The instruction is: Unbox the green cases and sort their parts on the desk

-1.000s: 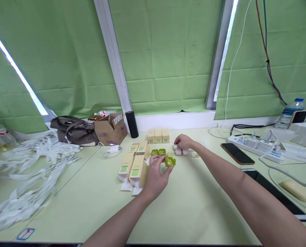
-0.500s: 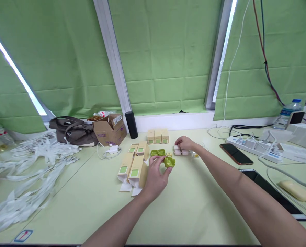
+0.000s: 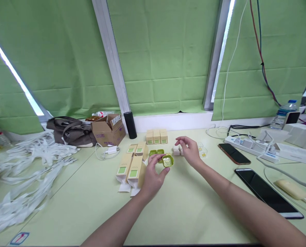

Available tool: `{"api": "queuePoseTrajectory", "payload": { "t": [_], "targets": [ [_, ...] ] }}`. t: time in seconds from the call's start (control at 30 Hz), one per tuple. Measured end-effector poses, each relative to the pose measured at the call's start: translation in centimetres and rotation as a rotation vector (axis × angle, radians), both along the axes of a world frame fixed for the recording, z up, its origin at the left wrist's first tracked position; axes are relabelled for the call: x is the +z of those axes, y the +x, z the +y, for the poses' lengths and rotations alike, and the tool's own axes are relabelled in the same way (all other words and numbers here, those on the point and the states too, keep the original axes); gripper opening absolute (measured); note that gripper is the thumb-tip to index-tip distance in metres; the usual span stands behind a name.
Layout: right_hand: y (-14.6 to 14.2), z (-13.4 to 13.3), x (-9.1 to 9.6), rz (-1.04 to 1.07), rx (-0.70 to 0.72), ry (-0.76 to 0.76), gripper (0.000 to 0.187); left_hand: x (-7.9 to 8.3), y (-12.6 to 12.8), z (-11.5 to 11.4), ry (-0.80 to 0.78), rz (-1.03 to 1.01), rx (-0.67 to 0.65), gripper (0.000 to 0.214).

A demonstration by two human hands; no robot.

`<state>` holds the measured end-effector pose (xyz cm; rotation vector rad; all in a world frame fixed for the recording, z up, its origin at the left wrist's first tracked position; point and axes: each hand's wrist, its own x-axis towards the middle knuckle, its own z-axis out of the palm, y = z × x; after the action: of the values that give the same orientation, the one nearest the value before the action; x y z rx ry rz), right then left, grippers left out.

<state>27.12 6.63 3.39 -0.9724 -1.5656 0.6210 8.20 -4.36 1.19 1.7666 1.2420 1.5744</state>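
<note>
My left hand (image 3: 154, 175) pinches a small green square cup (image 3: 168, 160) between thumb and fingers, its hollow side facing me. Something pale and shiny shows inside it. To the right, my right hand (image 3: 190, 151) is raised with loosely bent fingers, and I see nothing between them. Small whitish blocks (image 3: 176, 151) sit on the table just below its fingertips, partly covered by the hand. Behind my left hand lie more green cups (image 3: 156, 151). Cream boxes with green labels (image 3: 133, 172) lie left of that hand, white flaps open at the near end.
Three small cream boxes (image 3: 156, 136) stand at the back. Clear little cases (image 3: 202, 151) lie beyond my right wrist. A phone (image 3: 234, 153), a tablet (image 3: 267, 192) and a power strip (image 3: 252, 148) with cables occupy the right. White straps (image 3: 36, 178), a bag (image 3: 71, 132) and a cardboard box (image 3: 109, 129) are left.
My right hand has come up slightly off the whitish blocks, its fingers loosening. In my left hand the green cup has turned so that its hollow faces me.
</note>
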Motion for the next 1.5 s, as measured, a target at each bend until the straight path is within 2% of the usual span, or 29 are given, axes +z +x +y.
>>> {"api": "queuePoseTrajectory", "payload": {
  "t": [0.1, 0.23, 0.37, 0.53, 0.63, 0.83, 1.13, 1.27, 1.4, 1.5],
  "targets": [
    [-0.4, -4.0, -1.2, 0.159, 0.118, -0.041, 0.018, 0.3, 0.1, 0.0, 0.034, -0.07, -0.038, 0.041],
    [-0.5, -8.0, -2.4, 0.164, 0.25, 0.043, 0.034, 0.7, 0.3, -0.3, 0.04, -0.08, -0.048, 0.041],
    [-0.9, -9.6, -3.0, 0.157, 0.334, 0.125, 0.05, 0.9, 0.5, -0.6, 0.04, -0.07, -0.028, 0.04],
    [-1.4, -9.8, -3.5, 0.088, 0.308, 0.214, 0.061, 0.6, 0.5, -0.3, 0.035, -0.114, -0.046, 0.041],
    [-1.5, -9.8, -3.7, 0.036, 0.275, 0.264, 0.063, 0.4, 0.5, -0.2, -0.001, -0.083, -0.102, 0.044],
    [-1.6, -9.7, -3.8, -0.088, 0.198, 0.355, 0.054, 0.1, 0.7, -0.6, -0.141, -0.081, -0.166, 0.066],
    [-1.6, -9.2, -4.0, -0.128, 0.17, 0.401, 0.046, -0.1, 1.4, -1.2, -0.235, -0.154, -0.16, 0.068],
    [-1.5, -9.3, -3.8, -0.135, 0.21, 0.4, 0.051, -0.3, 1.3, -1.4, -0.218, -0.127, -0.132, 0.068],
    [-1.2, -9.3, -3.5, -0.111, 0.187, 0.345, 0.043, -0.1, 1.1, -1.3, -0.19, -0.012, -0.201, 0.067],
    [-0.9, -9.2, -3.4, -0.094, 0.204, 0.27, 0.037, 0.2, 0.8, -1.0, -0.06, 0.135, -0.087, 0.051]
  ]
}}
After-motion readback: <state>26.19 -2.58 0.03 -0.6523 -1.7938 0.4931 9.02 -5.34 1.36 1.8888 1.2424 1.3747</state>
